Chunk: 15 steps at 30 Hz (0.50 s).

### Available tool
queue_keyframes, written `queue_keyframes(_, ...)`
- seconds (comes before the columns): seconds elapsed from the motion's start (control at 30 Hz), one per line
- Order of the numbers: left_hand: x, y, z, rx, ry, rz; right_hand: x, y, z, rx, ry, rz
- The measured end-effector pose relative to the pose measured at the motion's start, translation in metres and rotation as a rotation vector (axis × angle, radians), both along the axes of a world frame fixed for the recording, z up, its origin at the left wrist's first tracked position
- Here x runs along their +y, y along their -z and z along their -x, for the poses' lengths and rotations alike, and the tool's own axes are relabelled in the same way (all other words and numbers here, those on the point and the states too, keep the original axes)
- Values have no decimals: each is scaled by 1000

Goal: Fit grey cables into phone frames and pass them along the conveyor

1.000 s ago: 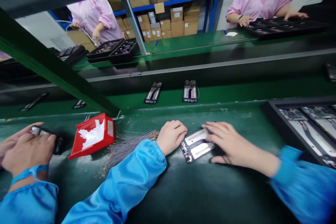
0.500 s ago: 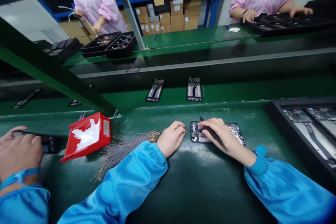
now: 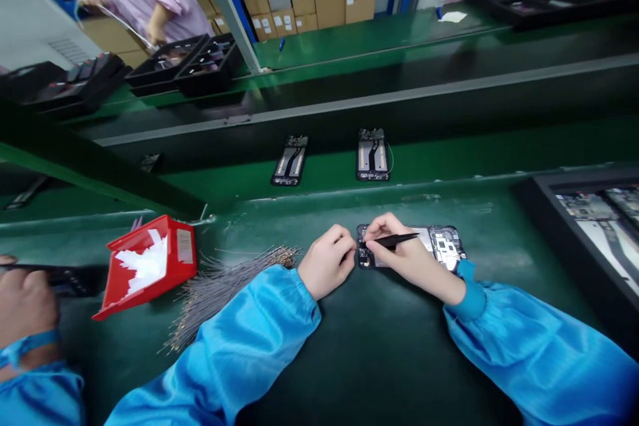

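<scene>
An opened phone (image 3: 448, 246) lies flat on the green bench, its circuit board showing at the right end. My right hand (image 3: 404, 259) is over its left half, closed around black tweezers (image 3: 397, 239) whose pointed end faces right. Its thumb and index fingertips are at the phone's left end. Just left of that end is my left hand (image 3: 329, 263), fingers pinched together; what they hold, if anything, is too small to make out. A bundle of thin grey cables (image 3: 224, 296) lies beside my left forearm.
Left of the cables stands a red bin (image 3: 182, 246) with white pieces inside. Two opened phones (image 3: 290, 161) (image 3: 372, 154) lie on the strip behind. A black tray (image 3: 554, 213) of phones is at right. A co-worker's hand (image 3: 24, 306) is at far left, under a green post (image 3: 100, 166).
My right hand has shifted left on the phone, and the tweezers have swung so their point faces right. My left hand stays beside the phone. The view has tilted slightly down.
</scene>
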<state>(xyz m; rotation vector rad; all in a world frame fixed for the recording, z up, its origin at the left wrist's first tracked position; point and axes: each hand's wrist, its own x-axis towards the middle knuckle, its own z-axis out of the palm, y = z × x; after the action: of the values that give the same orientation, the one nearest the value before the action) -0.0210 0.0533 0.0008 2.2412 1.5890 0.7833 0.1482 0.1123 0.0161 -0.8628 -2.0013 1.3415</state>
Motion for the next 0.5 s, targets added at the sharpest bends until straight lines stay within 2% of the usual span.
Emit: queue_keyframes(0.5,-3,-3,-5,202,-38,-79,-1,6,-5,-37,95,-31)
